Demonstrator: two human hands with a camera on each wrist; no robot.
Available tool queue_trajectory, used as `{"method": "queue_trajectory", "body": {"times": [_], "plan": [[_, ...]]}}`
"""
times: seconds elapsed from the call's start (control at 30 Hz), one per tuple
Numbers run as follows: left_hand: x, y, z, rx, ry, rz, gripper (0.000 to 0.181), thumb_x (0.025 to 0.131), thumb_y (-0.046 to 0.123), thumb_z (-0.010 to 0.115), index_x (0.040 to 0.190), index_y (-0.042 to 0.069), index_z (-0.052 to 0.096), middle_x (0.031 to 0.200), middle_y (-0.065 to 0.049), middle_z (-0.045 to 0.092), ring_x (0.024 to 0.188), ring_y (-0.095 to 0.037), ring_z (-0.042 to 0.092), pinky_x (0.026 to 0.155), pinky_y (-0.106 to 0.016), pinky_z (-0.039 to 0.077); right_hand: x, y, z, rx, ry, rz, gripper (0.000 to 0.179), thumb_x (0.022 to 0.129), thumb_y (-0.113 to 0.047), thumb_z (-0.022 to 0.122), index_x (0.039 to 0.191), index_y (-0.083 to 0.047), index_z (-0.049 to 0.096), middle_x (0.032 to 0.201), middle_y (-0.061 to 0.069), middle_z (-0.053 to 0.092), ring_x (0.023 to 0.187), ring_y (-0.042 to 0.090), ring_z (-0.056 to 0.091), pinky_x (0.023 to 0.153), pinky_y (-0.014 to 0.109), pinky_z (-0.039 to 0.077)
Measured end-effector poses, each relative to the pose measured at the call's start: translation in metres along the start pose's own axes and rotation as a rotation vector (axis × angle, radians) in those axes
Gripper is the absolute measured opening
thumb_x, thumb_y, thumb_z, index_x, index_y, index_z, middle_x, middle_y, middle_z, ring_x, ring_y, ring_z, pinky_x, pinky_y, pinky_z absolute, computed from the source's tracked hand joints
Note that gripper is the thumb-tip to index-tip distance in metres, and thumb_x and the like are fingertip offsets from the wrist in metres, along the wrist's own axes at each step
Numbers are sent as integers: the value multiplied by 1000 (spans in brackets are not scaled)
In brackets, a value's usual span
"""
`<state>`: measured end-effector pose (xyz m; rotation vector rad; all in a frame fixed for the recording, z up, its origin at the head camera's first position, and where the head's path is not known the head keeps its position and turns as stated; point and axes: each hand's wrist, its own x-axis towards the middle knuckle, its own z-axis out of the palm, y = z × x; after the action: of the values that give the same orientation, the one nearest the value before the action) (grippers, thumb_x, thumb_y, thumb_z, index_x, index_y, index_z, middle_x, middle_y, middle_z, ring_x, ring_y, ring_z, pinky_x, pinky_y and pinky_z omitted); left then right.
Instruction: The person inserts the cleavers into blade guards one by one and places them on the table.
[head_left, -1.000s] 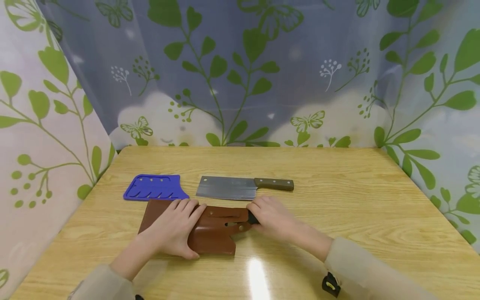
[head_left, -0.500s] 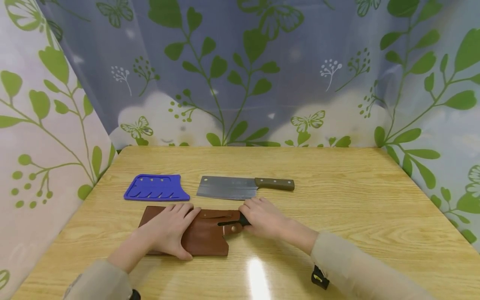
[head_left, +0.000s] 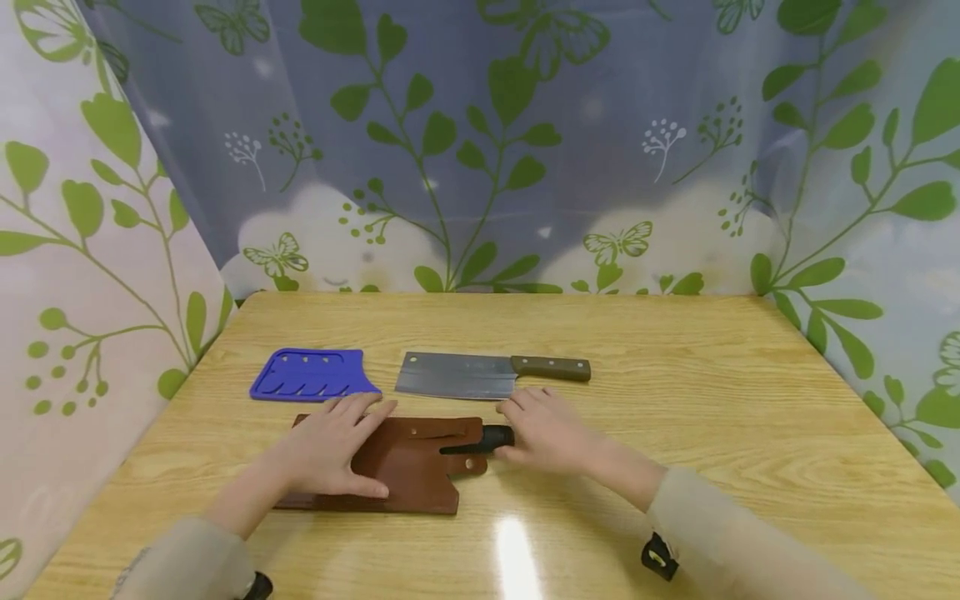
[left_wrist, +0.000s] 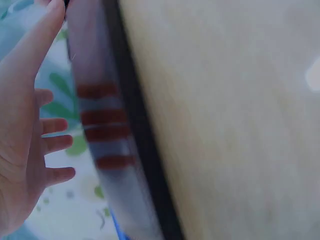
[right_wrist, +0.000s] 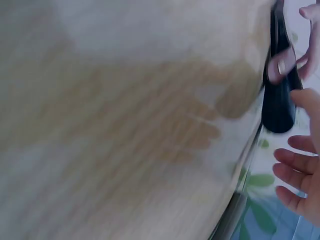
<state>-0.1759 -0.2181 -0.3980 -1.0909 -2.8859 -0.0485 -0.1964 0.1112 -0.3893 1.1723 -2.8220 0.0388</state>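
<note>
A brown leather sheath lies flat on the table, and a black handle sticks out of its right end. What the sheath covers is hidden. My left hand is spread over the sheath's left part; the left wrist view has its fingers apart from the glossy leather, which mirrors them. Beside the handle's end is my right hand, its fingers loosely bent and not round the handle. In the right wrist view its thumb is close to the black handle; whether they touch I cannot tell.
Behind the sheath lies a cleaver with a brown riveted handle pointing right. To its left is a blue slotted plastic blade cover. A leaf-patterned curtain stands at the back edge of the wooden table.
The sheath and its black handle have shifted slightly left and nearer to me. My right hand has let go of the handle and moved right; my left hand has lifted from the leather.
</note>
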Motion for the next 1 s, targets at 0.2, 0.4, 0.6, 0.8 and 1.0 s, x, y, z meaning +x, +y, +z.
{"method": "queue_trajectory", "body": {"times": [0.2, 0.4, 0.6, 0.8, 1.0], "plan": [[-1, -30, -15, 73, 65, -114, 98, 74, 69, 59, 142, 3, 36, 137, -24, 42, 126, -40, 39, 98, -60, 31, -5, 34, -5, -47, 118, 71, 51, 89, -44, 58, 119, -3, 57, 110, 11, 59, 103, 28, 54, 90, 46, 44], [1, -68, -24, 75, 55, -222, 100, 71, 60, 69, 140, -3, 36, 131, -26, 46, 121, -44, 42, 96, -63, 32, -5, 65, -7, -32, 133, 144, 45, 88, -31, 64, 117, 2, 56, 104, 15, 58, 97, 31, 55, 84, 47, 46], [9, -95, -21, 77, -22, -309, 106, 66, 60, 72, 138, -10, 35, 133, -30, 43, 123, -48, 38, 96, -64, 31, 1, 84, -2, 18, 119, 184, 48, 85, -29, 66, 119, 4, 55, 107, 17, 58, 99, 32, 55, 87, 48, 45], [21, -112, -7, 36, -121, -356, 113, 61, 66, 71, 138, -9, 37, 137, -30, 40, 126, -48, 35, 97, -64, 30, 12, 91, 7, 18, -20, 188, 56, 88, -35, 62, 130, 1, 49, 123, 18, 53, 114, 35, 49, 96, 52, 40], [33, -114, -3, -32, -208, -408, 112, 63, 68, 68, 140, -6, 35, 140, -29, 37, 128, -48, 33, 98, -64, 29, 23, 92, 12, -52, -92, 202, 52, 90, -35, 60, 130, -3, 49, 122, 16, 53, 114, 34, 50, 94, 53, 40]]}}
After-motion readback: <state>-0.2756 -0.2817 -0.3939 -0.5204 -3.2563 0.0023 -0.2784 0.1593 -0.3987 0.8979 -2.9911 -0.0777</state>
